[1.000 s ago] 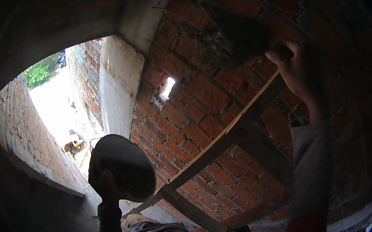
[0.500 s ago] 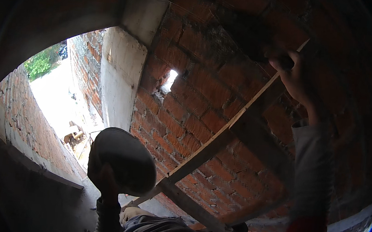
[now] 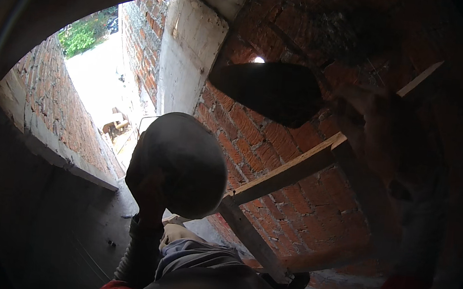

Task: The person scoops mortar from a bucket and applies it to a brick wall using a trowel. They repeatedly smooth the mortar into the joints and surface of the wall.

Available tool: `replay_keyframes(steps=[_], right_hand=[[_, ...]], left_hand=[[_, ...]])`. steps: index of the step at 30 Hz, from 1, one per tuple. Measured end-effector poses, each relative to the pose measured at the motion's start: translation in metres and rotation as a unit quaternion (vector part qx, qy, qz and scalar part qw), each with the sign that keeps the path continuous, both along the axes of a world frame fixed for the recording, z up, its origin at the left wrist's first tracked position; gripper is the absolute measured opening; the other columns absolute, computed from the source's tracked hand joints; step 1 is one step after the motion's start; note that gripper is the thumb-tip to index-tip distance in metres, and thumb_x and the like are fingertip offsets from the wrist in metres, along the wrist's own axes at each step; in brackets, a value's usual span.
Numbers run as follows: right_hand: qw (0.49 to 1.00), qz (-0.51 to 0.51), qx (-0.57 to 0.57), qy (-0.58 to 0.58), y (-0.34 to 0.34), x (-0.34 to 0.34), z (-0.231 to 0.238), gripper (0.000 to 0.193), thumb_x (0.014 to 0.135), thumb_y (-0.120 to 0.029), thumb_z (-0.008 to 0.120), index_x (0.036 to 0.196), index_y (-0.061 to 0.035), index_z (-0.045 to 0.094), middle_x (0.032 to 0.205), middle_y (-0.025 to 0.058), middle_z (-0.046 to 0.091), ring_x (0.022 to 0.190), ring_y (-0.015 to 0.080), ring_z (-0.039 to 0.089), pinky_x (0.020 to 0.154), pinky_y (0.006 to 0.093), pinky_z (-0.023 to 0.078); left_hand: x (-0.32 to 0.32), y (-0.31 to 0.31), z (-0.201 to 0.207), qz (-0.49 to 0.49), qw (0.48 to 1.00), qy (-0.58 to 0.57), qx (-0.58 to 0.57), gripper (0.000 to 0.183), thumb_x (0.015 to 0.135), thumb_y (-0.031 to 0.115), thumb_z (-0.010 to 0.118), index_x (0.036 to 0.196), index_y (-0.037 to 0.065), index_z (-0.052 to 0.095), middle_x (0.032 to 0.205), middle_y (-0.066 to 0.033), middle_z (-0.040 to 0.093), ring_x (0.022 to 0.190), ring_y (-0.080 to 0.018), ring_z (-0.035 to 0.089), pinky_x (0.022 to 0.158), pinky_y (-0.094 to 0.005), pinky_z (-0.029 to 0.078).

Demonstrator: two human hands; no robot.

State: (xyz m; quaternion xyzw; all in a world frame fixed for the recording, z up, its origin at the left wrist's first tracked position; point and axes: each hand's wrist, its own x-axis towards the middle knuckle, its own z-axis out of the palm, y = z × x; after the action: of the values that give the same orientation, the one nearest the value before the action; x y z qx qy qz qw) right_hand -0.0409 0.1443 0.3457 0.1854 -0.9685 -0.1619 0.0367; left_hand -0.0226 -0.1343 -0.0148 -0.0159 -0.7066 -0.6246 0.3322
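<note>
Trowel (image 3: 270, 90): dark, flat, tapering blade, lying to the left of the right hand (image 3: 364, 124). Long axis runs across the view, narrow end toward the left, wide end toward the hand, with a slight downward slope to the right. Right hand appears curled around the handle end in a grasp; exact finger placement lost in shadow.

Bowl (image 3: 196, 163): round, dark, below and left of the blade, apart from it in the view. Left hand (image 3: 151, 192) grips its near left side and is the nearer hand to it. Contents cannot be made out.

Surface: brick wall (image 3: 276, 143) behind the blade, joints rough; contact between blade and bricks cannot be judged. A small bright hole (image 3: 258, 60) shows just above the blade's upper edge. Higher right, a rough dark patch (image 3: 345, 35).

Room: timber frame (image 3: 289, 178) slants across the wall below the trowel. Pale concrete column (image 3: 190, 51) to the left, then a sunlit opening with green foliage (image 3: 80, 38) beyond. Right side very dim.
</note>
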Motion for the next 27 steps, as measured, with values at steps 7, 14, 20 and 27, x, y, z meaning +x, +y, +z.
replay_keyframes(steps=[7, 14, 20, 27], right_hand=[[0.986, -0.002, 0.126, 0.112, -0.035, 0.049, -0.156, 0.017, 0.082, -0.025, 0.070, 0.083, -0.0101, 0.060, 0.073, 0.0018, 0.055, 0.070, 0.0126, 0.061, 0.053, 0.0318, 0.048], [0.980, 0.010, 0.027, 0.195, -0.020, 0.073, -0.229, 0.034, 0.083, -0.017, 0.067, 0.114, -0.0052, 0.063, 0.094, 0.0086, 0.059, 0.083, 0.0243, 0.063, 0.070, 0.0393, 0.050], [0.981, -0.078, -0.161, 0.071, -0.008, 0.083, -0.251, 0.026, 0.089, -0.016, 0.067, 0.112, -0.0062, 0.063, 0.088, 0.0103, 0.062, 0.074, 0.0292, 0.064, 0.062, 0.0408, 0.052], [0.913, -0.091, -0.397, -0.023, 0.009, 0.099, -0.242, 0.012, 0.096, -0.021, 0.066, 0.098, -0.0115, 0.060, 0.070, 0.0071, 0.068, 0.069, 0.0295, 0.072, 0.057, 0.0405, 0.056]], left_hand=[[0.005, 0.014, 0.065, -0.016, 0.996, 0.010, -0.091, 0.048, 0.094, 0.019, 0.065, 0.133, -0.006, 0.058, 0.128, -0.0186, 0.066, 0.113, -0.0278, 0.066, 0.098, -0.0389, 0.051], [0.007, 0.039, 0.095, -0.058, 0.998, -0.009, 0.013, 0.056, 0.088, 0.007, 0.052, 0.142, -0.004, 0.054, 0.133, -0.0150, 0.064, 0.118, -0.0233, 0.064, 0.101, -0.0367, 0.051], [0.010, 0.048, 0.088, -0.053, 0.997, 0.004, 0.048, 0.068, 0.074, 0.001, 0.050, 0.141, -0.006, 0.054, 0.129, -0.0157, 0.064, 0.116, -0.0240, 0.063, 0.100, -0.0367, 0.051], [-0.004, 0.031, 0.067, 0.009, 0.998, -0.020, 0.062, 0.059, 0.077, 0.003, 0.052, 0.135, -0.007, 0.057, 0.125, -0.0150, 0.065, 0.113, -0.0244, 0.063, 0.099, -0.0370, 0.050]])
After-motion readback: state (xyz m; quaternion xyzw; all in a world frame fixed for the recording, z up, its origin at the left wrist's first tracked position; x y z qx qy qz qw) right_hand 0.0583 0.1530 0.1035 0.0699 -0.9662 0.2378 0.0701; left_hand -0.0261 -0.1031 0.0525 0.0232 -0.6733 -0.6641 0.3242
